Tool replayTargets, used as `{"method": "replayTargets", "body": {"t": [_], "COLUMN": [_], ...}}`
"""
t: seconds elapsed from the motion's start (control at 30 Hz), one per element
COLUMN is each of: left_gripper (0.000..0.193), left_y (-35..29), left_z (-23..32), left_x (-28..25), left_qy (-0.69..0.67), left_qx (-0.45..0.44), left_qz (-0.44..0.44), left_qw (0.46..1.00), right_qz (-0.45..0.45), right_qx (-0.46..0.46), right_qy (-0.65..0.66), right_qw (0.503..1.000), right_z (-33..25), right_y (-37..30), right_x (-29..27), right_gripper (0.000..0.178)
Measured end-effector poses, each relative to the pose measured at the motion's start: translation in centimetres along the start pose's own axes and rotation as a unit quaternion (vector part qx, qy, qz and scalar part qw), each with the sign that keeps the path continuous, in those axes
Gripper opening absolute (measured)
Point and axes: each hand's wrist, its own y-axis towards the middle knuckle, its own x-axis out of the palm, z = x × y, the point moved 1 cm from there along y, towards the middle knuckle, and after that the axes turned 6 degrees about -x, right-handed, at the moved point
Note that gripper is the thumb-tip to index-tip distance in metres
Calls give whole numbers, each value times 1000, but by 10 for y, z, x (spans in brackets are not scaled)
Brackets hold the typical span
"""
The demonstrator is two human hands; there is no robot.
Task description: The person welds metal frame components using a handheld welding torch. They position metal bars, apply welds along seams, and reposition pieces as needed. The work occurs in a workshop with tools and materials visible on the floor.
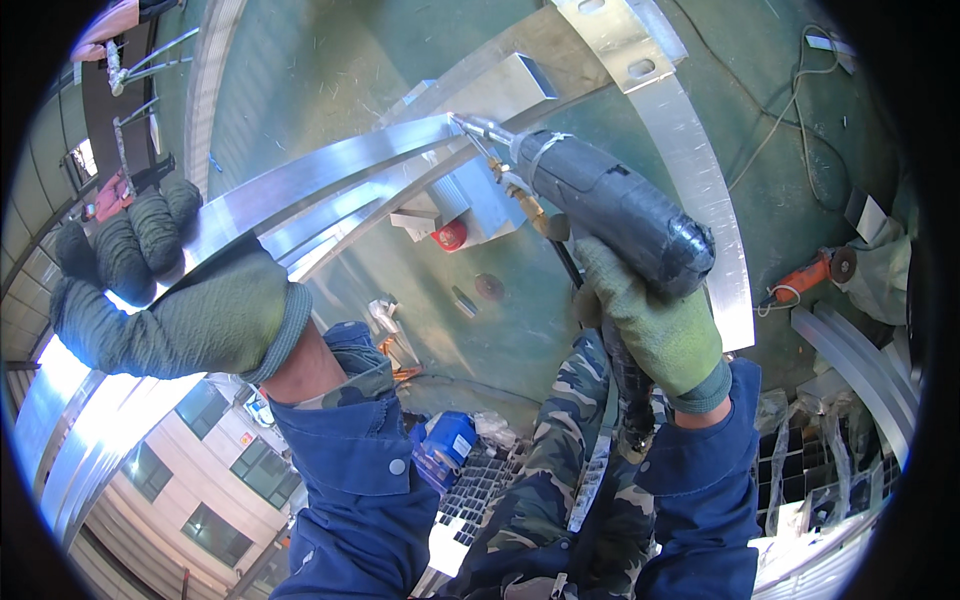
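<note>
My left hand (pixel 200 320), in a grey-green work glove, is closed round a long curved strip of shiny metal (pixel 325 175) on the left. My right hand (pixel 655 330), gloved in yellow-green, grips a tool with a thick black-taped body (pixel 615 205), a slim silver nozzle and a brass fitting at its side. The nozzle tip is at the strip's far end; whether it touches cannot be made out. From below the right hand a dark hose or cable hangs toward my camouflage trousers (pixel 560 430). The right fingertips are partly hidden by the tool.
A broad curved metal bar (pixel 690 170) with slotted end plate runs along the right. An orange angle grinder (pixel 805 280) lies on the green floor, near a loose cable (pixel 797 100). Below are a blue device (pixel 445 440) and a metal grating (pixel 490 485). A red round object (pixel 450 236) sits beyond.
</note>
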Motion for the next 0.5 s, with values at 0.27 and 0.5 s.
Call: {"method": "replayTargets", "body": {"t": [0.27, 0.5], "left_gripper": [48, 49], "left_y": [12, -4], "left_z": [-6, -5], "left_x": [-19, 3], "left_qy": [-31, 34], "left_qx": [15, 28], "left_qz": [-70, -18], "left_qw": [997, 999], "right_qz": [-11, -8], "right_qx": [-29, -11], "right_qy": [-7, -32], "right_qw": [1000, 999], "right_z": [5, 5], "right_y": [3, 6], "right_x": [-2, -2], "right_gripper": [26, 23]}}
